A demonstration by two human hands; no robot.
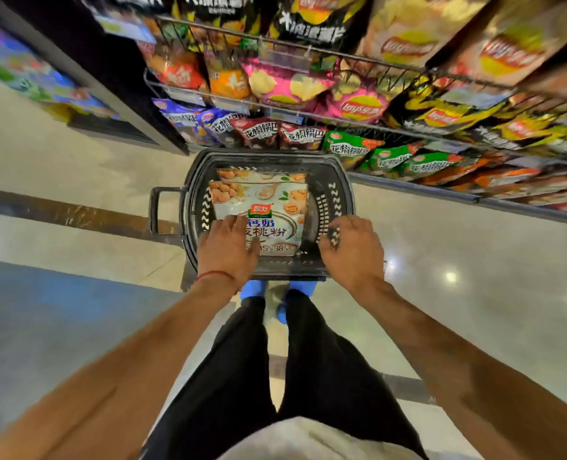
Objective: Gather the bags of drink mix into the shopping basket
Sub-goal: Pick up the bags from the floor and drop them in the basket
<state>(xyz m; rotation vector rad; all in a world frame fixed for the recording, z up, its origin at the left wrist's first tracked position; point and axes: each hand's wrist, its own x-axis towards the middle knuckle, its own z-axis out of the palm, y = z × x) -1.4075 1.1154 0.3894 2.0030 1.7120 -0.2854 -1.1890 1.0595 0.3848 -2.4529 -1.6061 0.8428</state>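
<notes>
A black shopping basket point(269, 157) stands on the floor in front of my feet. Inside it lies a white bag of walnut drink mix point(265, 197), face up. The top edge of a second, similar bag point(259, 175) shows beneath it. My left hand point(227, 249) rests flat on the near left corner of the top bag, fingers spread over the print. My right hand point(353, 252) hangs over the basket's near right corner with its fingers loosely curled toward the side wall and holding nothing.
Wire shelves of crisp and snack bags point(358, 104) run along the far and right side, close behind the basket. The basket's handle point(154, 210) sticks out to the left. Shiny tiled floor point(60, 227) lies left and right of it.
</notes>
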